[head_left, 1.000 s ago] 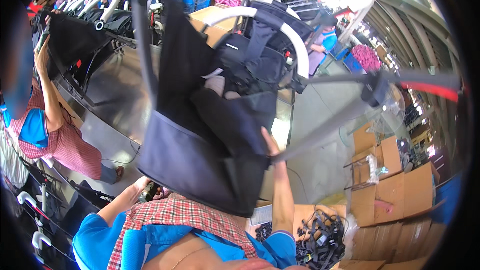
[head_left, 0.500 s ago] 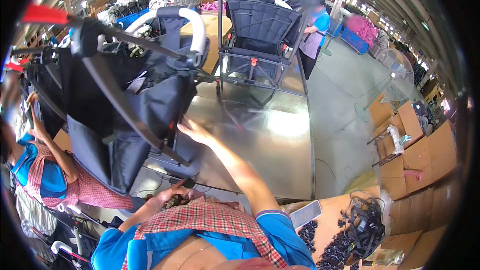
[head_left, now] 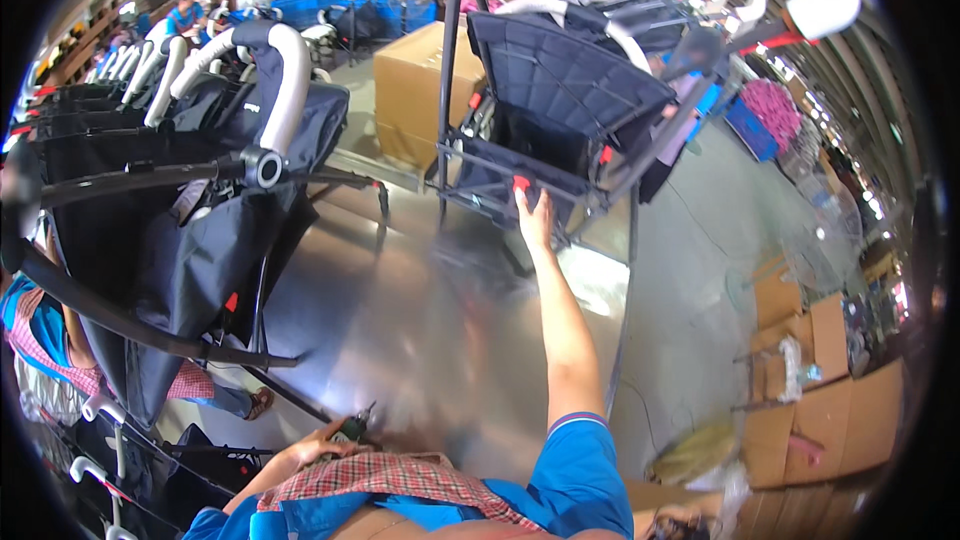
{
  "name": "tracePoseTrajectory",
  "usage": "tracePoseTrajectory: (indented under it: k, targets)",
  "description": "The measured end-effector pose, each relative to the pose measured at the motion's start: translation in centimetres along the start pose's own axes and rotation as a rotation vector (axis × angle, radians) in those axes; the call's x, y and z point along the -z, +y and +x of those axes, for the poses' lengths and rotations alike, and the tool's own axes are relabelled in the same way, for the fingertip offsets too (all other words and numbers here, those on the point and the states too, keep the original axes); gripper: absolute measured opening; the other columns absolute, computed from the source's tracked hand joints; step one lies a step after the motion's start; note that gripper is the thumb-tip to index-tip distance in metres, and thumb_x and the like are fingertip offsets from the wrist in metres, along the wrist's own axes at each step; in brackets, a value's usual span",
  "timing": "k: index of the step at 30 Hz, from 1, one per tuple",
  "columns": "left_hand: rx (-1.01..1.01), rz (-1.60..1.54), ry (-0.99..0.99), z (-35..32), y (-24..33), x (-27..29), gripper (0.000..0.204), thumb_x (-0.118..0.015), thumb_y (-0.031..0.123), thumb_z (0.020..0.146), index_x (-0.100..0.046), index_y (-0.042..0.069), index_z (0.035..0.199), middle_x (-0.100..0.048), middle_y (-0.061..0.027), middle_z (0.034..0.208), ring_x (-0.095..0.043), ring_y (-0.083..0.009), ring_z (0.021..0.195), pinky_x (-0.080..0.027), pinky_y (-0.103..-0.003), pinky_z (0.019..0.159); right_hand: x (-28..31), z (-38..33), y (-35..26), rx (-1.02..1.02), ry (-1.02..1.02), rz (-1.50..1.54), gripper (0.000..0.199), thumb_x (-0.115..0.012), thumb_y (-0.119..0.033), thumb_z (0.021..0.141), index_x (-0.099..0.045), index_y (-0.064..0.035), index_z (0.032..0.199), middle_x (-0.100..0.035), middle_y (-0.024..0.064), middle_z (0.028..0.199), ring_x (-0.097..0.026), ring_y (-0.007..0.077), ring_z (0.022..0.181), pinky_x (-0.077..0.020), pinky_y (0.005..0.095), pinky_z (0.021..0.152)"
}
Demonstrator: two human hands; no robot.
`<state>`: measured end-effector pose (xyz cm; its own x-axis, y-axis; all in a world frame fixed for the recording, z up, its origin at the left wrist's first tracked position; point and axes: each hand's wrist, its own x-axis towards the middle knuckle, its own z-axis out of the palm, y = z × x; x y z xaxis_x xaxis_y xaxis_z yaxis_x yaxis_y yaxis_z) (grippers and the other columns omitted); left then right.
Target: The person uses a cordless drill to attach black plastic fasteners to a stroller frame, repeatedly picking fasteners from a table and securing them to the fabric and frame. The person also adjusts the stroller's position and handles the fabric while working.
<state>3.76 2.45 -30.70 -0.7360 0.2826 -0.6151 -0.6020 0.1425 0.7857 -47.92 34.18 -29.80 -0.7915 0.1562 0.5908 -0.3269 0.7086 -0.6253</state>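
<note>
My right hand (head_left: pixel 535 215) stretches far across the metal table (head_left: pixel 400 310). Its fingers are at the red latch (head_left: pixel 521 183) on the lower crossbar of a black folding stroller (head_left: pixel 570 60), gripping there. That stroller stands at the table's far end, its quilted dark seat facing me. Low by my apron, my left hand (head_left: pixel 325 442) is closed around a dark power screwdriver (head_left: pixel 350 428) with a thin bit sticking out. A second black stroller (head_left: pixel 180 230), with a white curved handle (head_left: pixel 290 90), stands at the left edge of the table.
A cardboard box (head_left: pixel 415 95) is beyond the table. At the left, a co-worker in a checked apron (head_left: pixel 85 375) is partly hidden by the stroller. More strollers line up behind. Opened cartons (head_left: pixel 825 405) and a floor fan (head_left: pixel 820 240) are at the right.
My right hand has left the near stroller and reached forward to the far one's red latch. The near stroller now sits farther left. My left hand still holds the screwdriver.
</note>
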Motion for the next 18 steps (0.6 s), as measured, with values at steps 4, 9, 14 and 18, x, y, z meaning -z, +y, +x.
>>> tracePoseTrajectory:
  k: [4,9,14,18]
  targets:
    - [0.095,-0.169,0.092,0.1,0.7,-2.0,0.073,-0.07,0.027,0.085,-0.034,0.008,0.145,-0.057,-0.0071,0.116,-0.051,-0.0161,0.113,-0.038,-0.03,0.098,0.0,2.2,-1.3,-0.012,-0.317,0.098,0.05,-0.051,-0.047,0.095,-0.067,-0.0007,0.096,-0.068,0.0224,0.088,-0.065,0.0408,0.086,-0.0506,0.0463,0.074]
    - [0.06,-0.263,0.101,1.2,3.2,-2.6,0.073,-0.071,0.024,0.085,-0.032,0.008,0.145,-0.054,-0.0083,0.12,-0.053,-0.0189,0.116,-0.037,-0.03,0.1,4.3,-4.1,-3.6,0.023,-0.174,0.154,0.048,-0.057,-0.045,0.092,-0.064,0.0022,0.098,-0.065,0.0274,0.087,-0.061,0.0468,0.083,-0.0477,0.0519,0.072]
    - [0.036,0.053,-0.142,2.5,4.3,-2.1,0.076,-0.071,0.029,0.085,-0.031,0.008,0.146,-0.05,-0.0094,0.132,-0.047,-0.0188,0.126,-0.037,-0.031,0.104,15.0,-18.4,-7.5,-0.047,-0.113,0.266,0.038,-0.069,-0.034,0.085,-0.064,0.0026,0.096,-0.066,0.02,0.084,-0.063,0.0406,0.079,-0.0496,0.0458,0.07]
    - [0.045,-0.001,-0.294,2.9,2.8,-1.0,0.085,-0.073,0.03,0.081,-0.027,0.008,0.149,-0.049,-0.0107,0.135,-0.046,-0.0195,0.123,-0.034,-0.031,0.105,20.6,-26.4,-13.1,0.063,0.022,0.151,0.038,-0.079,-0.035,0.074,-0.06,-0.0017,0.073,-0.064,0.0149,0.073,-0.061,0.0363,0.07,-0.0493,0.0431,0.061]
